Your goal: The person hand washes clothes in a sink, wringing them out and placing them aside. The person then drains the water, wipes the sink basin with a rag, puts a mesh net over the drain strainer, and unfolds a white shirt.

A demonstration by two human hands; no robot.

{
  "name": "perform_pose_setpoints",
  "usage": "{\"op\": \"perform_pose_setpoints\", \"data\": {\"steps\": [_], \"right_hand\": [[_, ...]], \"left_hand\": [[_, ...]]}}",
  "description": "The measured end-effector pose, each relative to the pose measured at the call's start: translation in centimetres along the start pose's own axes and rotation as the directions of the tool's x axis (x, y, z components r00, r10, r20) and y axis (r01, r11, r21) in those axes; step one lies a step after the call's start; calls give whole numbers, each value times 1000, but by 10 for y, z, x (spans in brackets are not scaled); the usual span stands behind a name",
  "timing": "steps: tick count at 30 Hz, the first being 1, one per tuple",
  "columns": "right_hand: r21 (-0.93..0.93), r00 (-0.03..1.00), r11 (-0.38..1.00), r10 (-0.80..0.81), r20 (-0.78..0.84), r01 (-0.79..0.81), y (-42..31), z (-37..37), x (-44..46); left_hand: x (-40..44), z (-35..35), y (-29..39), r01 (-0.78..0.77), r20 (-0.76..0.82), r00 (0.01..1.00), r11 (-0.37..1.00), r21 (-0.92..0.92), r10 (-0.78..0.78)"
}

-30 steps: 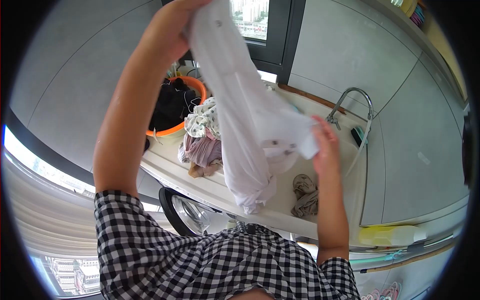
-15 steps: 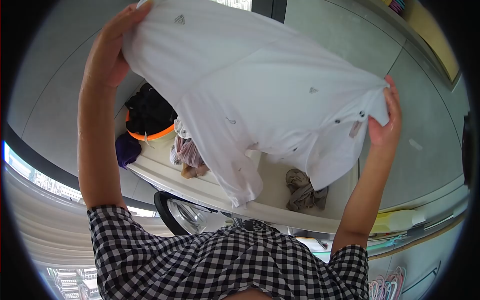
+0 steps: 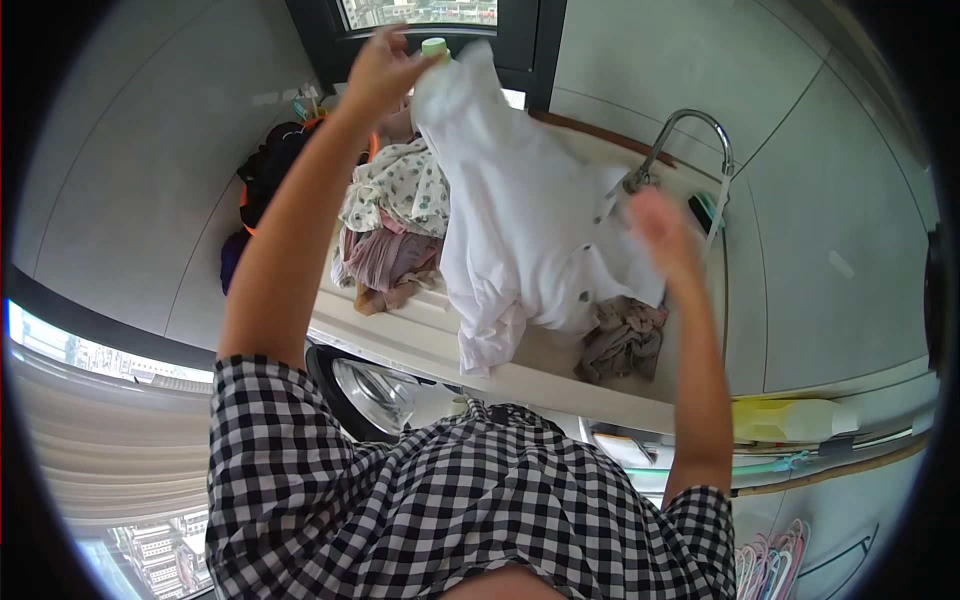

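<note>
A white button-front shirt hangs loosely spread over the sink, its lower parts crumpled near the basin. My left hand is at the shirt's upper left edge, with fingers and thumb apart; the thumb points towards the cloth. My right hand is beside the collar and buttons on the right. Motion smears its fingers, so its grip cannot be made out. Under the shirt's right side, a grey-brown crumpled cloth lies in the basin.
Left of the basin lie a patterned white garment and pinkish clothes. Black clothes fill an orange-rimmed tub. A curved faucet rises behind the sink. A green-capped bottle stands at the back; a yellow bottle lies right.
The shirt has dropped from its raised, stretched position towards the sink and now hangs slack. My hands have moved closer together, and the left has come away from the cloth's corner.
</note>
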State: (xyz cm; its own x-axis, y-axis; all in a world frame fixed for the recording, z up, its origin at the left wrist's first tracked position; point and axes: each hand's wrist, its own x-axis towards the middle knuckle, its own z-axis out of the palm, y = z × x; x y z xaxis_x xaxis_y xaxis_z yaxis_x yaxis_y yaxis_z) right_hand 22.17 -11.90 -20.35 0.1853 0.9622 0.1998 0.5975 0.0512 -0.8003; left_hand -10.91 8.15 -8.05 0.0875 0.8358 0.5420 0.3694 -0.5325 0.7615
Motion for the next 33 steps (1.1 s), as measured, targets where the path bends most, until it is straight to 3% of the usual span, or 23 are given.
{"op": "perform_pose_setpoints", "data": {"steps": [1, 2, 3, 4, 5, 6, 8, 10, 12, 15, 18, 21, 23, 24, 25, 26, 27, 29, 30, 33], "right_hand": [[120, 951, 992, 9, 309, -48, 35, 41, -21], [134, 883, 989, -117, 455, 62, 39, 79, -51], [34, 754, 997, 34, 657, -74, 18, 98, -71], [126, 724, 984, 6, 690, -129, 22, 122, -95], [131, 733, 991, -81, 675, -11, 27, 144, -110], [133, 732, 985, -172, 660, 111, 28, 160, -119], [3, 810, 991, -111, 576, 134, 17, 175, -129], [-77, 864, 983, -110, 491, 169, 11, 180, -134], [-108, 890, 967, -167, 425, 233, 10, 182, -134], [176, 914, 984, -65, 402, -7, 11, 176, -123], [509, 884, 777, 127, 450, -371, -14, 144, -107], [853, 869, 203, 243, 432, -481, -55, 110, -83], [886, 911, 211, 85, 404, -413, -62, 75, -67], [903, 924, 210, 7, 383, -376, -67, 58, -62], [778, 937, 561, -11, 350, -284, -81, 40, -60], [535, 945, 831, -36, 324, -152, -97, 22, -59], [209, 949, 978, -63, 309, -3, -105, 10, -59], [-52, 968, 996, -54, 244, 68, -86, 4, -53], [-183, 977, 979, -53, 208, 92, -77, 3, -52], [147, 938, 955, -284, 200, 258, -67, -7, -55]], "left_hand": [[-20, 8, -36, 78, 159, 984, 997, 2, -77], [-41, 15, -68, 151, 312, 939, 988, 15, -149], [-78, 20, -74, -5, 321, 947, 998, 69, -17], [-112, 15, -32, 228, 428, 863, 963, 142, -268], [-144, 21, -53, 162, 451, 871, 980, 112, -195], [-173, 19, -51, 252, 500, 807, 949, 191, -315], [-230, 18, -69, 163, 595, 761, 964, 210, -258], [-276, 17, -71, 222, 722, 604, 941, 256, -339], [-314, 19, -59, 191, 687, 613, 917, 351, -391], [-332, 33, -41, 72, 467, 843, 917, 393, -266], [-320, 51, -49, 268, 408, 839, 926, 265, -359], [-274, 52, -25, 295, 365, 879, 951, 88, -307], [-236, 46, -1, 171, 326, 926, 981, 88, -191], [-217, 45, 13, 386, 387, 874, 903, -188, -293], [-199, 45, 29, 568, 476, 802, 705, -424, -360], [-186, 46, 42, 695, 582, 718, 412, -589, -380], [-176, 45, 52, 722, 651, 691, 344, -601, -314], [-163, 44, 67, 778, 763, 626, 208, -594, -164], [-162, 47, 75, 790, 773, 610, 205, -578, -172], [-160, 51, 92, 825, 788, 565, 161, -542, -244]]}}
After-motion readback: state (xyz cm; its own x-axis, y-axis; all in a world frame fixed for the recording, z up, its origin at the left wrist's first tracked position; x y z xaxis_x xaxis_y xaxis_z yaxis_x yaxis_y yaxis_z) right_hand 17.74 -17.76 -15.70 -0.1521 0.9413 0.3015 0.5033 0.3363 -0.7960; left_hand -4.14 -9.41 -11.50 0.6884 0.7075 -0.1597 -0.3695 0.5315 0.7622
